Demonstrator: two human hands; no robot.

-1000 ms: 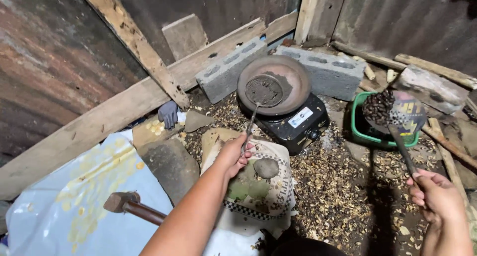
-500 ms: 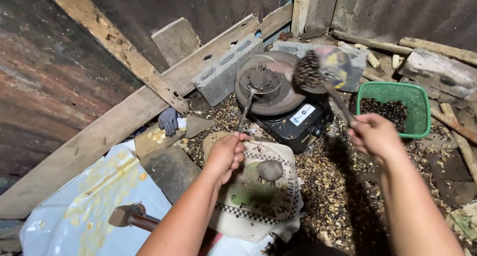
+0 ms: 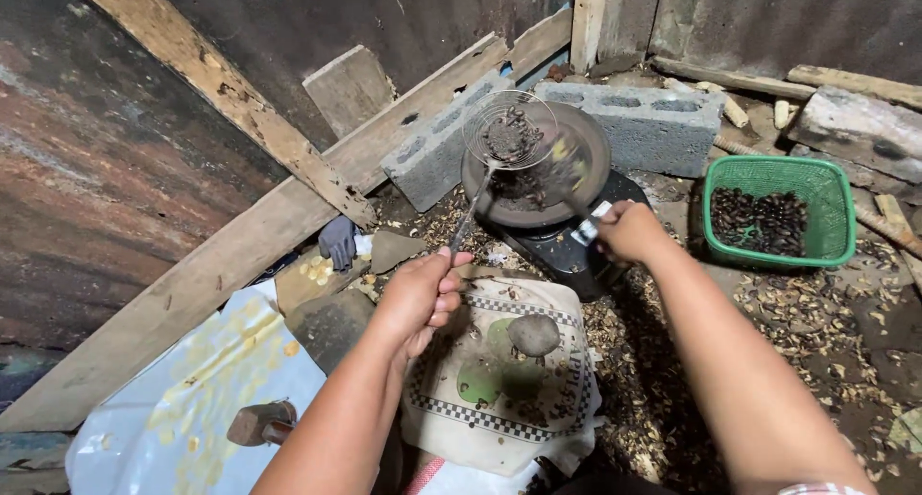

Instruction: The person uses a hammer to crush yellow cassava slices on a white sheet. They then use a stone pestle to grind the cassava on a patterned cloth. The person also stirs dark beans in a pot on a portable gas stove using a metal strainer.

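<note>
Left hand [image 3: 420, 298] grips the handle of a wire skimmer [image 3: 509, 135] holding dark pieces above a round pan [image 3: 538, 169] on a black burner [image 3: 567, 250]. Right hand [image 3: 629, 231] holds a blurred utensil at the pan. Green basket [image 3: 778, 212] sits to the right.

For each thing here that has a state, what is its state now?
Left hand: shut on skimmer handle.
Skimmer: lifted over the pan, holding dark bits.
Right hand: shut on a blurred tool.
Pan: on the stove, dark bits inside.
Green basket: upright, partly filled.
Stone: lying on the cloth.
</note>
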